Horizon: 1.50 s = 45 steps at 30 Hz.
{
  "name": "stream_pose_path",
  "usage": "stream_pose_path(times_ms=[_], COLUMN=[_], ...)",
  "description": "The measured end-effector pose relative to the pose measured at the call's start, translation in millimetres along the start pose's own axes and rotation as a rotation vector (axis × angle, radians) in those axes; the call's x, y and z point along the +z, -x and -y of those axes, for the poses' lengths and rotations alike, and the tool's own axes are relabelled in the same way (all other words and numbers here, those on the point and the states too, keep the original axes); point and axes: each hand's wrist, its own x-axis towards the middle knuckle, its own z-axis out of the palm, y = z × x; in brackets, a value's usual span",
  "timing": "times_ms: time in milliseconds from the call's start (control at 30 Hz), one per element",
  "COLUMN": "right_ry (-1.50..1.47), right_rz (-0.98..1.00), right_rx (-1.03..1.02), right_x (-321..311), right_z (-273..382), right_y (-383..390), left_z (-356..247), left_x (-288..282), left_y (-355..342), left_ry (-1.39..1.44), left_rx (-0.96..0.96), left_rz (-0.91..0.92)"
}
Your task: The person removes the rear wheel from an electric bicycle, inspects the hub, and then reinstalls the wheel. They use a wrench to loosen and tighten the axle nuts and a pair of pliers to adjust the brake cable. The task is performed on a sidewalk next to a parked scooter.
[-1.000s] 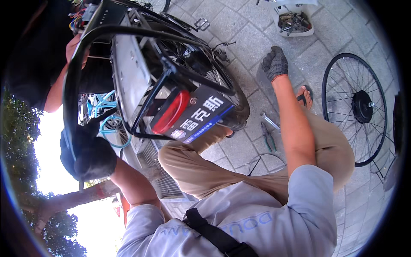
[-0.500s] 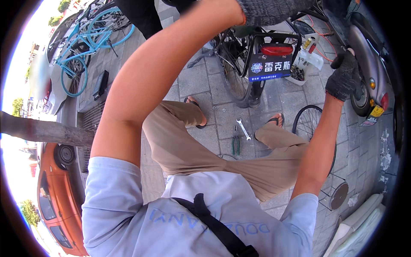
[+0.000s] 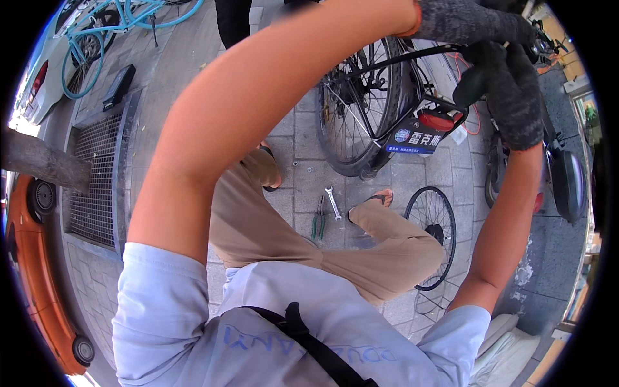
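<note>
At the top right, my left hand (image 3: pixel 474 24), in a dark grey knit glove, reaches over the rear of a bicycle (image 3: pixel 354 161). Its fingers look closed, but what lies in them is hidden. My right hand (image 3: pixel 516 109), gloved alike, is just below it, its fingers bent and raised close to the left hand. A dark rounded patch beside it could be its coated thumb or a part of the bicycle; I cannot tell. The bicycle has a black rear rack, a red reflector (image 3: pixel 436 120) and a blue-and-black plate (image 3: pixel 412 138). It leans to one side.
On the paving lie an open-ended wrench (image 3: pixel 333 203), green-handled pliers (image 3: pixel 318 219) and small nuts. A loose wheel (image 3: pixel 431 238) is right of my knee. A scooter (image 3: pixel 564 187) stands at the right. Leftward are a tree trunk (image 3: pixel 45 161), a grate (image 3: pixel 97 187) and a black case (image 3: pixel 118 86).
My right hand has moved up and inward to join the left, which has shifted right. The bicycle's rear has tilted and swung right. My view has turned, showing more of the right side.
</note>
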Motion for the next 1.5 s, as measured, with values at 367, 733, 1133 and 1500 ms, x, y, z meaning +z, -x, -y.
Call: stream_pose_path(times_ms=[367,733,1133,1500], right_ry=[0.037,0.068,-0.038,-0.024], right_rz=[-0.243,-0.290,-0.429,-0.409], right_rx=[0.336,0.484,0.457,0.463], right_x=[-21,-37,-2,-1], right_z=[-22,-30,-16,-19], right_y=[-70,-61,-64,-65], left_z=[290,355,361,381], left_x=[-17,11,-6,-19], left_y=[322,342,329,321], left_ry=[-0.348,-0.258,-0.409,-0.289], left_rx=[-1.235,-0.910,-0.712,-0.815], left_rz=[-0.228,-0.145,0.047,0.207])
